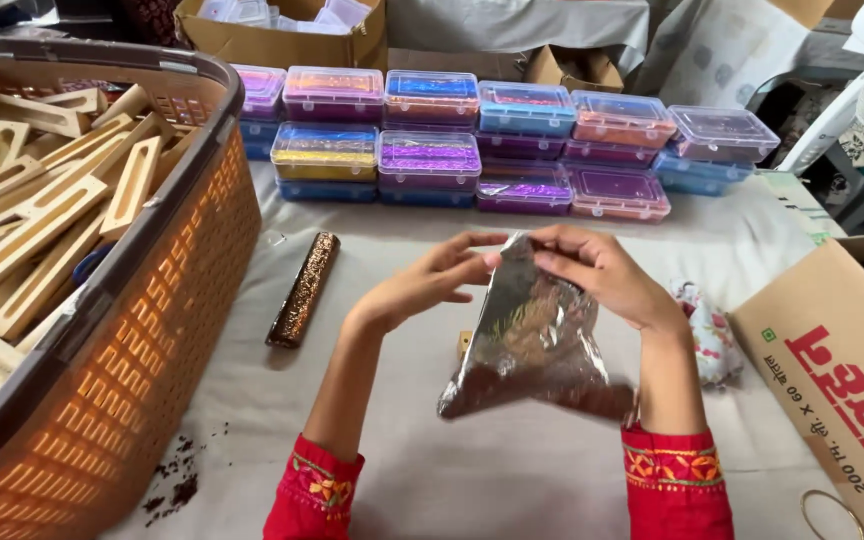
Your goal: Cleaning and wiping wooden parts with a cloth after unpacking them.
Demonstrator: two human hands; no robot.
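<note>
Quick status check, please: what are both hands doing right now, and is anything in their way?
Left hand and right hand pinch the top of a clear bag of brown glitter. Glitter-coated bar lies apart, left. Nothing blocking.

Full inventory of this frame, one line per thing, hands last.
plastic bag: one, clear, filled with dark glitter, held above table centre
glitter-coated stick: one, brown-gold, lying on the cloth left of the bag
cloth-covered table: one, pale grey
basket: one, orange, left, full of pale wooden frames
lidded plastic boxes: about a dozen, mixed glitter colours, stacked along the back
cardboard carton: one, brown, right
floral pouch: one, behind right wrist
spilled glitter: dark specks, front left
left hand: pinching bag top
right hand: pinching bag top
</note>
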